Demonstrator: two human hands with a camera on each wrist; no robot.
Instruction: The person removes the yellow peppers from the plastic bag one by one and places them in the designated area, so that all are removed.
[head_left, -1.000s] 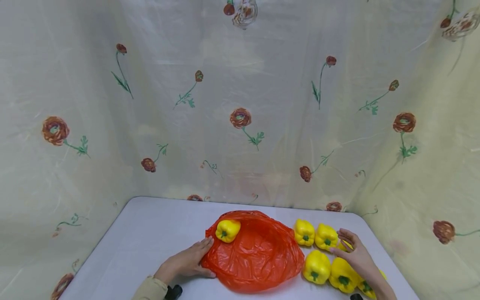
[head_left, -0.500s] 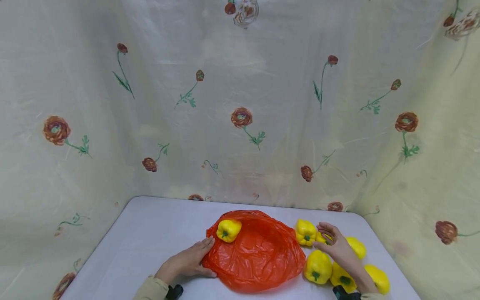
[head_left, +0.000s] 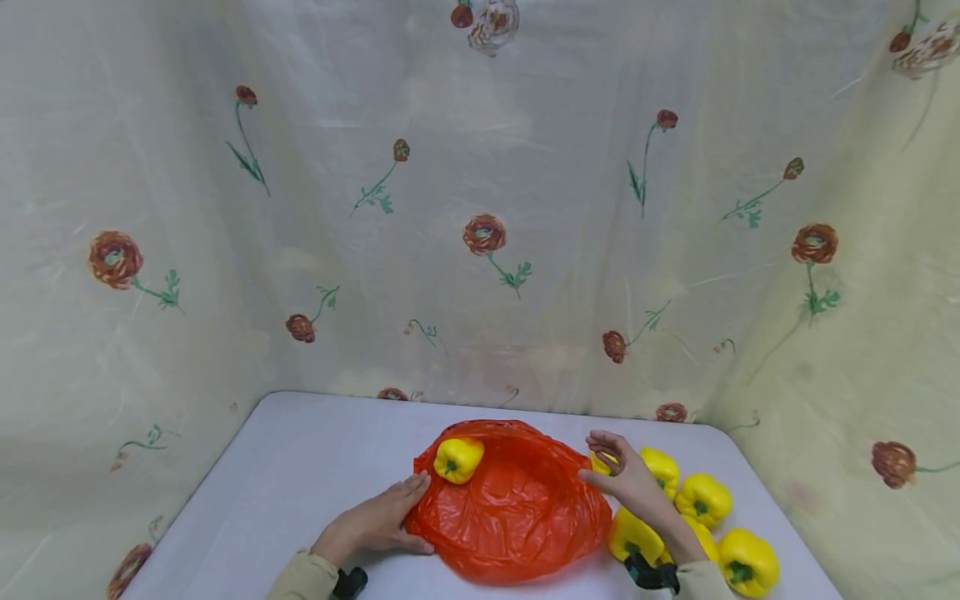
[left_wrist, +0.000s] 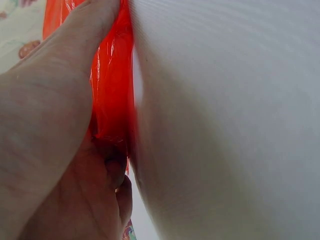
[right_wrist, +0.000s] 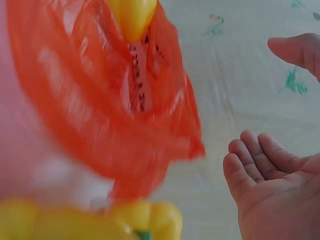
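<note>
In the head view, a red plastic bag (head_left: 517,533) lies spread with its mouth facing up. One yellow bell pepper (head_left: 459,460) sits inside its back left part. My left hand (head_left: 378,518) rests against the bag's left edge, fingers extended and thumb apart; the left wrist view shows red plastic (left_wrist: 112,85) between thumb and fingers. My right hand (head_left: 626,479) is by the bag's right rim, overlapping another bell pepper (head_left: 602,463). Its fingers are lightly bent, the thumb held wide of them, nothing between, as the right wrist view shows of that hand (right_wrist: 280,185).
Several more bell peppers stand right of the bag, among them one at the back (head_left: 660,468), one farther right (head_left: 703,497) and one at the front right (head_left: 748,562). The white table (head_left: 315,450) is enclosed by a flowered curtain (head_left: 540,250).
My right hand has moved left across the back row of peppers, from the right-hand pepper to the one beside the bag. My left hand and the bag stay put.
</note>
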